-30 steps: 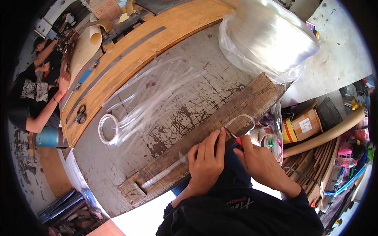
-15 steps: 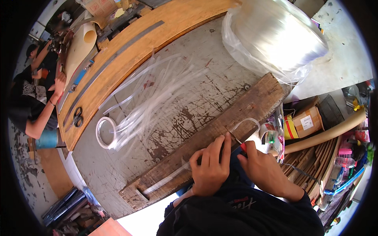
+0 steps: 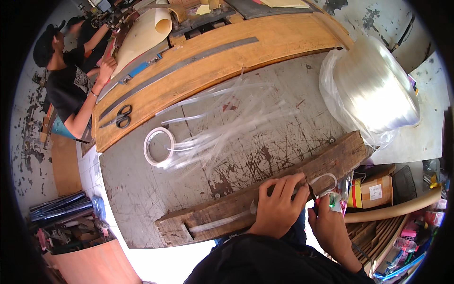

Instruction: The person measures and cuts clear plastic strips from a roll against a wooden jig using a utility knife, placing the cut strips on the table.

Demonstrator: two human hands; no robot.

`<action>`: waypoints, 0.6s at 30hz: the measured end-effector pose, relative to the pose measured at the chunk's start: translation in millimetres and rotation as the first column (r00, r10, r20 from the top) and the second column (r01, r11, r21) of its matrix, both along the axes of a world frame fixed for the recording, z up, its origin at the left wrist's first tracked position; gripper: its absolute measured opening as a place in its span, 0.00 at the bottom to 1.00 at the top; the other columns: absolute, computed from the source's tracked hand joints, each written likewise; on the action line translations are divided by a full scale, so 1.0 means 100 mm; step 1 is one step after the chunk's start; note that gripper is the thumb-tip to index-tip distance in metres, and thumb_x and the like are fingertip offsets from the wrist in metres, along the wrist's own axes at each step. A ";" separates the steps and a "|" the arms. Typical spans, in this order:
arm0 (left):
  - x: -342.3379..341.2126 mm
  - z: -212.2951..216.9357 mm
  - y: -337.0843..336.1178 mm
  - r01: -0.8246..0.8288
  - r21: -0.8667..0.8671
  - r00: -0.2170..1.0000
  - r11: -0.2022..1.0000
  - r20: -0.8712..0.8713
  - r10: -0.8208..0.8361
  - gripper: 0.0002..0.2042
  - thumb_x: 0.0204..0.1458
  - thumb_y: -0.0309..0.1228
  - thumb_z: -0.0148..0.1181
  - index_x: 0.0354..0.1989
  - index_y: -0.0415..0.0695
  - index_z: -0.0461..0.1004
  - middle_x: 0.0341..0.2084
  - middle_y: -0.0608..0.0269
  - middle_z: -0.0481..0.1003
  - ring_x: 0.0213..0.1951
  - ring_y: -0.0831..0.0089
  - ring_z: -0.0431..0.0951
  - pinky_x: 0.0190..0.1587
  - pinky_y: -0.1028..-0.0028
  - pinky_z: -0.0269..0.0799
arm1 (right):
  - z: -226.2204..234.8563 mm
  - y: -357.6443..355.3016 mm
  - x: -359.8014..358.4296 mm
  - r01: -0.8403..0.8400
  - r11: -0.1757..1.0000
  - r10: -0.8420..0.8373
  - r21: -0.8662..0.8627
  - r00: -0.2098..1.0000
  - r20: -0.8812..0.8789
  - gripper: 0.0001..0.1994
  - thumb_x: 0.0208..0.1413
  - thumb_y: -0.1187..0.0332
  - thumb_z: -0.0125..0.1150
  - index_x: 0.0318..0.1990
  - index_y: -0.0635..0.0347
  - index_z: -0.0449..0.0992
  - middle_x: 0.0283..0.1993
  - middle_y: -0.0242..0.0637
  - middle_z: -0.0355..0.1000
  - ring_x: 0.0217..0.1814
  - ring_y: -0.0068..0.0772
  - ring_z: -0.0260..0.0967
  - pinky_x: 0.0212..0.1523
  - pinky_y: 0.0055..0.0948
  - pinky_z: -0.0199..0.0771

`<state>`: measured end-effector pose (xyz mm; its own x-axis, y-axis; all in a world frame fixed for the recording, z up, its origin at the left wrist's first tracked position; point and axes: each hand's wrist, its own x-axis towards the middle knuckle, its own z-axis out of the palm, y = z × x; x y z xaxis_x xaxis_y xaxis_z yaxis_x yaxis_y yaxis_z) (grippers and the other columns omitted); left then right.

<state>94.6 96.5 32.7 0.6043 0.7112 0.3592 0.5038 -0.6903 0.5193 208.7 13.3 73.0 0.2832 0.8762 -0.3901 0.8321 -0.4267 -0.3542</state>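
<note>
A worn wooden plank (image 3: 208, 213) lies along the table's near edge. Along it runs a clear plastic strip (image 3: 222, 221), which passes under my left hand (image 3: 281, 206) and curls into a loop on the right. My left hand's bent fingertips press the strip down on the plank. Closed around a red-handled, thin-bladed knife (image 3: 318, 200), my right hand (image 3: 329, 232) is just right of my left fingertips. The blade is mostly hidden by the fingers. A small flat metal piece (image 3: 187, 232) stands in the plank near its left end.
Many cut clear strips (image 3: 227, 123) lie on the scratched metal table (image 3: 132, 203) beside a tape roll (image 3: 147, 146). Black scissors (image 3: 124, 117) and a long metal ruler (image 3: 189, 66) rest on the wooden board. A big wrapped strip coil (image 3: 378, 90) stands far right. Another person works far left.
The view has turned, so the table and plank appear lower and further right. My left fingers bend more over the strip. The red-handled knife stays in my right hand, close to them.
</note>
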 end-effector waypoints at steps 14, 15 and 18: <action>0.06 0.03 -0.09 -0.044 -0.054 0.999 0.998 0.011 0.045 0.05 0.43 0.28 0.59 0.28 0.48 0.69 0.51 0.67 0.69 0.49 0.70 0.70 0.47 0.67 0.62 | 0.02 -0.06 -0.02 0.080 0.992 -0.082 -0.100 0.996 -0.020 0.16 0.55 0.63 0.52 0.39 0.67 0.57 0.21 0.54 0.70 0.24 0.59 0.70 0.24 0.50 0.69; 0.06 -0.02 -0.08 -0.049 -0.050 0.999 0.998 0.013 0.050 0.05 0.43 0.28 0.59 0.28 0.48 0.69 0.50 0.67 0.69 0.49 0.69 0.70 0.47 0.67 0.62 | 0.00 -0.02 -0.03 0.070 0.992 -0.074 -0.108 0.997 -0.033 0.16 0.55 0.62 0.51 0.38 0.67 0.57 0.19 0.54 0.69 0.23 0.58 0.70 0.23 0.49 0.70; 0.09 -0.10 0.01 -0.049 -0.034 0.998 0.998 0.034 0.050 0.05 0.43 0.27 0.59 0.28 0.47 0.69 0.48 0.67 0.69 0.48 0.67 0.69 0.46 0.66 0.61 | 0.01 0.10 -0.03 0.067 0.992 -0.071 -0.107 0.997 -0.037 0.16 0.56 0.61 0.49 0.38 0.66 0.56 0.18 0.55 0.69 0.23 0.59 0.70 0.21 0.49 0.70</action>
<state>103.7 97.2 23.1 0.5554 0.7522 0.3547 0.5184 -0.6467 0.5595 205.7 23.6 74.3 0.3231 0.8087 -0.4915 0.7852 -0.5190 -0.3377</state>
